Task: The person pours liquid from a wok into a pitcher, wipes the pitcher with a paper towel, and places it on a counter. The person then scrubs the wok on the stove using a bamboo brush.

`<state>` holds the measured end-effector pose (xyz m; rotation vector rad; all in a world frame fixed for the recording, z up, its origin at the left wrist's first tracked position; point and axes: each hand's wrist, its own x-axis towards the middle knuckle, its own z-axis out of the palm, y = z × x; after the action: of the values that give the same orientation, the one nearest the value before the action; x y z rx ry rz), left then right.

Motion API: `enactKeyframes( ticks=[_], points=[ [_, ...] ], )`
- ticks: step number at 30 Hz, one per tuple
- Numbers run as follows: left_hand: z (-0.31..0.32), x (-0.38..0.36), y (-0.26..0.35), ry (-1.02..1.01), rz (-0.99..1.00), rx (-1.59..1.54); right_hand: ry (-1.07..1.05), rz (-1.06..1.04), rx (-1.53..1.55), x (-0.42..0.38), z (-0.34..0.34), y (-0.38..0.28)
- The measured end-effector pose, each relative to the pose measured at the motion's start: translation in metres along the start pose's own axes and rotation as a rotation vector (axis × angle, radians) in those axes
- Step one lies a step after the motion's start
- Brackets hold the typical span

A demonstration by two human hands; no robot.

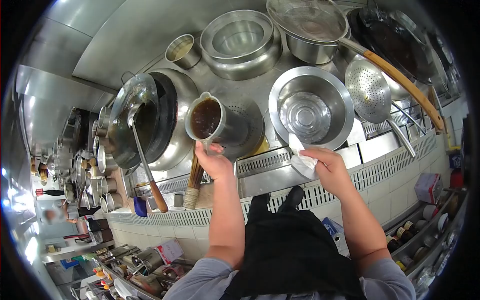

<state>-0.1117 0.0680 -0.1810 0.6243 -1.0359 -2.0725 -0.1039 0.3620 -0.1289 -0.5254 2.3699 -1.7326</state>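
Note:
My left hand (214,161) is closed round the handle of a measuring jug (227,125), which holds dark brown liquid. In my right hand (327,167) is a crumpled white paper towel (302,161), pinched between the fingers. Just beyond the towel stands a wide steel pot (277,100), with what looks like a little clear liquid at its bottom. A bamboo brush (192,185) leans below the jug. To the left, a ladle (142,155) with a wooden handle rests in a tilted wok (117,122).
A perforated skimmer (367,90) lies right of the pot. A large strainer (307,20) with a long wooden handle sits on another pot behind. Stacked steel bowls (240,67) and a small steel cup (182,52) stand at the back. A slotted drain (265,162) runs along the front.

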Motion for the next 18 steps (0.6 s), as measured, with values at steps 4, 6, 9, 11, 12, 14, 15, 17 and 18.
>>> enactKeyframes(
  ticks=[4,6,9,11,12,14,15,17,18],
  points=[
    [-0.003,-0.001,0.022,-0.009,-0.018,0.036,0.004,0.032,0.02,-0.012,-0.007,0.001],
    [-0.012,0.006,0.034,-0.076,0.003,0.059,-0.012,0.079,0.054,-0.018,-0.011,0.004],
    [-0.01,0.002,0.067,-0.092,0.005,0.078,-0.026,0.136,0.115,-0.03,-0.012,0.017],
    [-0.007,0.001,0.089,-0.167,0.02,0.075,-0.003,0.208,0.207,-0.037,-0.007,0.019],
    [-0.002,-0.003,0.101,-0.213,0.034,0.092,-0.009,0.354,0.408,-0.037,-0.004,0.018],
    [0.009,-0.012,0.124,-0.271,0.057,0.116,-0.002,0.451,0.645,-0.038,0.007,0.023],
    [0.014,-0.016,0.135,-0.284,0.023,0.082,0.002,0.443,0.658,-0.037,0.014,0.026],
    [0.023,-0.026,0.153,-0.309,-0.006,0.052,0.014,0.528,0.918,-0.034,0.028,0.027],
    [0.027,-0.03,0.163,-0.363,-0.006,0.069,0.032,0.529,1.027,-0.031,0.035,0.026]
  ],
)
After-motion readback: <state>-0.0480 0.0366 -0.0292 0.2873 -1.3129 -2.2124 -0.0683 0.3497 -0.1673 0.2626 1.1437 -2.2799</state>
